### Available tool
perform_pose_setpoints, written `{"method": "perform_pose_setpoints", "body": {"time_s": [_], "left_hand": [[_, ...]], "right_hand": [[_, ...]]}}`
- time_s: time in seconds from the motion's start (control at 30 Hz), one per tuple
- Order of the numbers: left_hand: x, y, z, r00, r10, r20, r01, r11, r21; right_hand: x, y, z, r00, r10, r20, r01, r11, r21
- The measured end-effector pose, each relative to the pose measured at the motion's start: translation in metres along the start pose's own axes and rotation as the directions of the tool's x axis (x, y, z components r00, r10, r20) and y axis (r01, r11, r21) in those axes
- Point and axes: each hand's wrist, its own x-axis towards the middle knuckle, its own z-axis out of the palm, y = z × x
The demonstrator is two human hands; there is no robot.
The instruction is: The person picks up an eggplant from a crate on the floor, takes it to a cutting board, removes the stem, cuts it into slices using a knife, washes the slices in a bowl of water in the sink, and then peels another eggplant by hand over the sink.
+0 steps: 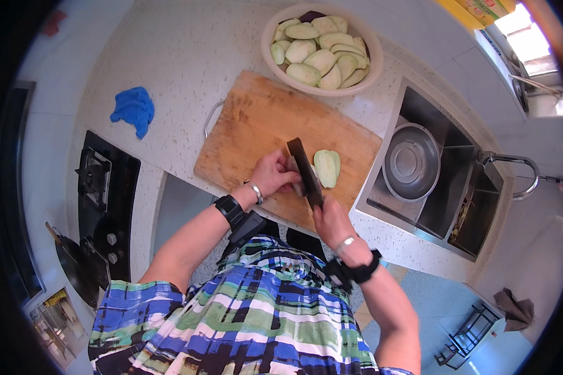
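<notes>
My right hand grips the handle of a kitchen knife, its dark blade held over a wooden cutting board. My left hand is at the blade's left side, fingertips bent around a pale piece, probably eggplant, mostly hidden by fingers and knife. Just right of the blade, a few pale green eggplant slices lie overlapping on the board. Beyond the board, a large round basin holds many similar slices, with a bit of dark purple skin at its far side.
To the right is a steel sink with a metal bowl inside and a curved faucet. A crumpled blue cloth lies on the speckled counter. A gas stove is at left, with a pan near it.
</notes>
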Motion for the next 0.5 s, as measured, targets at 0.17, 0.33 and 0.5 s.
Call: {"method": "perform_pose_setpoints", "body": {"time_s": [0.17, 0.33, 0.5], "left_hand": [[-0.003, -0.013, -0.006, 0.968, 0.244, 0.051, -0.249, 0.961, 0.118], [-0.004, 0.007, 0.003, 0.995, -0.011, -0.101, 0.020, 0.996, 0.090], [-0.004, 0.011, 0.003, 0.989, -0.103, -0.102, 0.117, 0.983, 0.144]], "right_hand": [[0.029, 0.009, 0.007, 0.991, -0.049, -0.124, 0.057, 0.996, 0.066], [0.014, 0.014, -0.016, 0.990, -0.076, -0.117, 0.088, 0.992, 0.094], [-0.014, -0.007, -0.030, 0.988, -0.106, -0.117, 0.115, 0.990, 0.076]]}}
